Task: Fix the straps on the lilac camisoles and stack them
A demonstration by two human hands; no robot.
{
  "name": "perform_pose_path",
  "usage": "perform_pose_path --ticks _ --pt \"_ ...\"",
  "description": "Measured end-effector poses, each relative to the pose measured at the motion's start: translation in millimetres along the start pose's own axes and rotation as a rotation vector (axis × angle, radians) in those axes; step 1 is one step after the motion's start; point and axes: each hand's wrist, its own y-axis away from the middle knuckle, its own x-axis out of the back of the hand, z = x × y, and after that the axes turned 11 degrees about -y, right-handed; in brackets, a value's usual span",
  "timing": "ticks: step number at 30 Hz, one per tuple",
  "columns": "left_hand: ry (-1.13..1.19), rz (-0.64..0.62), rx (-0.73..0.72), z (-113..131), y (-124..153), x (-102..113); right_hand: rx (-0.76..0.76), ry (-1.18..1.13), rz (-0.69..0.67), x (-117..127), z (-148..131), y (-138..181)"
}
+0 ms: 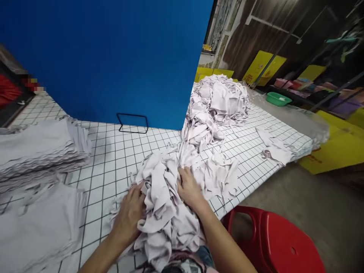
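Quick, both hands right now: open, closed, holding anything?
Left hand: against the pale fabric scrap pile, fingertips hidden; grip cannot be told.
Right hand: open, palm down on the same pile.

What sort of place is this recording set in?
Likely a garment workshop: the left hand and right hand press into a heap of pale fabric offcuts on a gridded table, with flat cloth stacks beside it.
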Motion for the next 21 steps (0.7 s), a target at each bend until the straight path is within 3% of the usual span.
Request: perform_pose_path --ticks 3,6,8,12,14,16,19,21 --pt "-0.038 0.002 0.046 -3 11 10 0.042 0.080 0.057 16 -16 23" --pt "-0.083 -0.014 0.083 5 2 5 0.252 0.172 -0.224 22 -17 45" --pt "-0.085 -0.031 0.093 16 -18 -2 0.287 0.270 -0.319 21 -4 48" --pt "0.089 -0.106 0.034 41 -88 -6 0.093 0.532 -0.148 39 47 4" --pt "0.280 -0.178 -0.050 49 -126 -3 0.016 0.621 -0.006 65 76 -33" --pt "0.455 -0.173 -0.047 50 -154 2 -0.068 0.664 0.116 97 96 -66" --pt "0.545 -0.105 0.057 39 -171 11 -0.260 0.670 0.209 135 95 -87" --pt "0.548 -0.024 0.124 26 -166 22 -0.216 0.645 0.285 136 73 -78"
